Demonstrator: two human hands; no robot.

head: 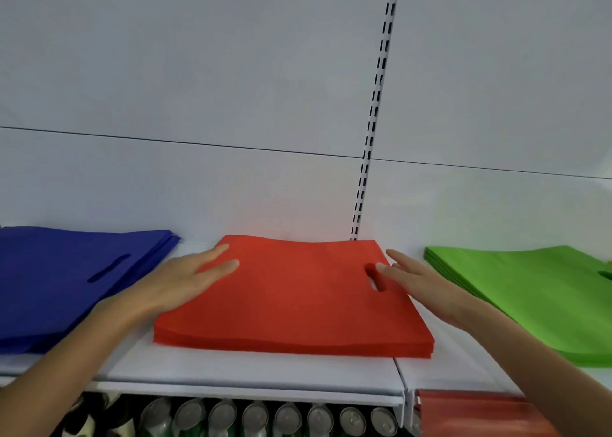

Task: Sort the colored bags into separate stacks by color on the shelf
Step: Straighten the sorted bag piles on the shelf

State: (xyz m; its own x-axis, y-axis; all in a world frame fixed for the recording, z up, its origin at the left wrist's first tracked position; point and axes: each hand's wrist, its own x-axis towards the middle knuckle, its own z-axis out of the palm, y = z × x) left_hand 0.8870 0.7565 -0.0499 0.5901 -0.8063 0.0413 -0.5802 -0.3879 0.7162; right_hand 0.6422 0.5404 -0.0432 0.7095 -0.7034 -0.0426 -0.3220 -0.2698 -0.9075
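A stack of red bags lies flat in the middle of the white shelf, its handle cutout on the right side. My left hand rests flat on the stack's left edge with straight fingers. My right hand lies with straight fingers against the right edge, fingertips at the cutout. A stack of blue bags sits to the left and a stack of green bags to the right, each apart from the red stack.
A white back wall with a slotted upright rail rises behind the shelf. Below the shelf's front edge stands a row of several drink cans, with something red at the lower right.
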